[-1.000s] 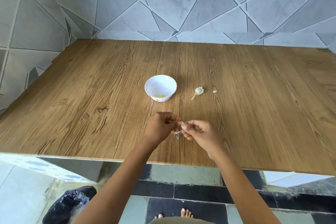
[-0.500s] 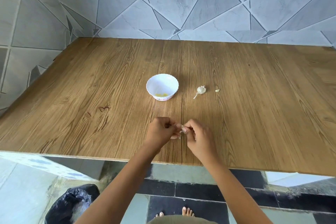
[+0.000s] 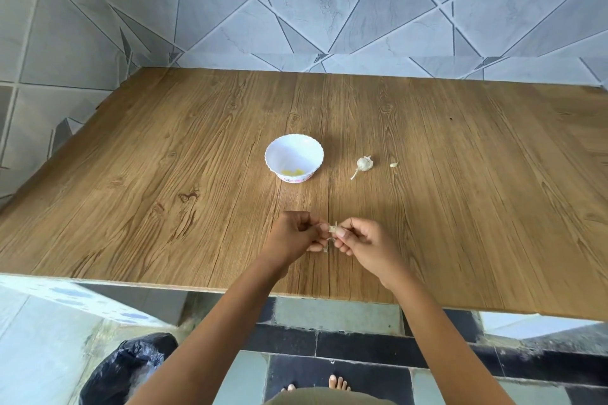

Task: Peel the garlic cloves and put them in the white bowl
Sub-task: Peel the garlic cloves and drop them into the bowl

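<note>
A small garlic clove [image 3: 333, 229] is held between both hands above the table's near part. My left hand [image 3: 296, 235] pinches it from the left and my right hand [image 3: 363, 245] pinches it from the right, with a strip of papery skin [image 3: 326, 245] hanging below. The white bowl [image 3: 294, 157] stands further back on the table, with a few yellowish peeled cloves at its bottom. To the bowl's right lies the rest of the garlic bulb [image 3: 364, 164] with its stem, and a loose clove [image 3: 393, 165] beside it.
The wooden table [image 3: 164, 174] butts against a grey tiled wall at the back and left. Below its near edge, a bin with a black bag [image 3: 125, 368] stands on the floor at the left. My bare toes show at the bottom.
Both hands stayed together over the same spot, working at the clove. The camera tilted slightly, so the bowl and bulb sit a little higher in view.
</note>
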